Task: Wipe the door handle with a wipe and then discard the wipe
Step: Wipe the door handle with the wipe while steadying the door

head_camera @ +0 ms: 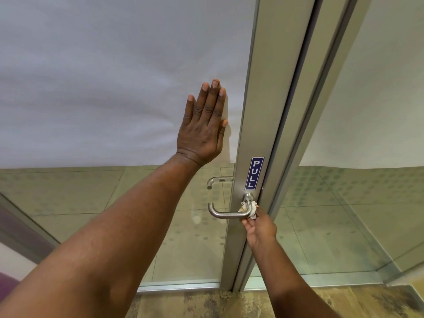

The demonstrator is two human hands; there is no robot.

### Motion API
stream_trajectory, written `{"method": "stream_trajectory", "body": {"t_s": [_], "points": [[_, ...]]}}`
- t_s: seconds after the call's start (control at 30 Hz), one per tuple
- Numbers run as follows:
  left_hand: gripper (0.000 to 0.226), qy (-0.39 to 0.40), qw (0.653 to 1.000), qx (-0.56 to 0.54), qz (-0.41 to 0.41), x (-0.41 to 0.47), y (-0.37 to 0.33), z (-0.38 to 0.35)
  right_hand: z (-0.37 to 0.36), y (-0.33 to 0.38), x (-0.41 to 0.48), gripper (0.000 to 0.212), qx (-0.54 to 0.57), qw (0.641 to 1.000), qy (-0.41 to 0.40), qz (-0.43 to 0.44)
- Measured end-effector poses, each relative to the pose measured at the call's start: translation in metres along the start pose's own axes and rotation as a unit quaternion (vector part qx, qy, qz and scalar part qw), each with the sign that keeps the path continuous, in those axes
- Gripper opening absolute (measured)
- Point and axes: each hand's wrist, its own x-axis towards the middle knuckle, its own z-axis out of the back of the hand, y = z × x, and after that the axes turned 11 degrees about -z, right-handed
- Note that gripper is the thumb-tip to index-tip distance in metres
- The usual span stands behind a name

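Midway through the wiping, by the look of it, with the discard not yet begun and no bin anywhere in frame. Lower centre-right: right hand [258,228] pinched shut on a small crumpled white wipe [252,208], pressed against the bend of the door handle [227,213] where the lever turns toward its round mount on the metal door frame [257,111]. Impossible to tell how much of the lever is already clean; the long horizontal run out to the left-hand curl probably left to do, or redo, then the walk to a bin. Centre of frame: left hand [204,125] open and flat, fingers together, palm against the frosted upper part of the glass door [103,65], holding nothing, seemingly bracing the panel. Handle itself: brushed steel, slim round tube, U-shaped return at the left tip, dull sheen, no visible smears. Wipe: bunched, slightly yellowed on one fold, wrapped partly around the tube. Just above the mount, a blue PULL sign [254,173]. Behind the glass, a second, matching handle [218,181] to the upper left.
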Motion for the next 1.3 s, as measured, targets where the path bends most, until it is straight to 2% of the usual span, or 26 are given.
{"method": "stream_trajectory", "body": {"t_s": [0.1, 0.23, 0.63, 1.0, 1.3], "points": [[0.063, 0.0, 1.0, 0.001, -0.001, 0.0, 0.0, -0.001, -0.001, 0.003, -0.004, 0.009, 0.019, 0.997, 0.04, -0.063], [0.064, 0.004, 1.0, 0.002, -0.001, 0.0, 0.001, -0.003, 0.004, 0.0, -0.005, 0.016, 0.046, 0.992, 0.07, -0.097], [0.062, 0.011, 1.0, 0.002, 0.003, 0.001, -0.002, 0.002, 0.029, -0.031, -0.012, 0.02, 0.079, 0.985, 0.117, -0.097], [0.062, 0.015, 1.0, 0.002, 0.002, 0.001, -0.001, 0.002, 0.014, -0.059, -0.024, 0.022, 0.002, 0.984, 0.156, -0.087], [0.062, 0.009, 1.0, 0.0, -0.003, 0.002, -0.001, 0.0, -0.008, -0.082, -0.025, 0.038, 0.014, 0.977, 0.192, -0.091]]}}
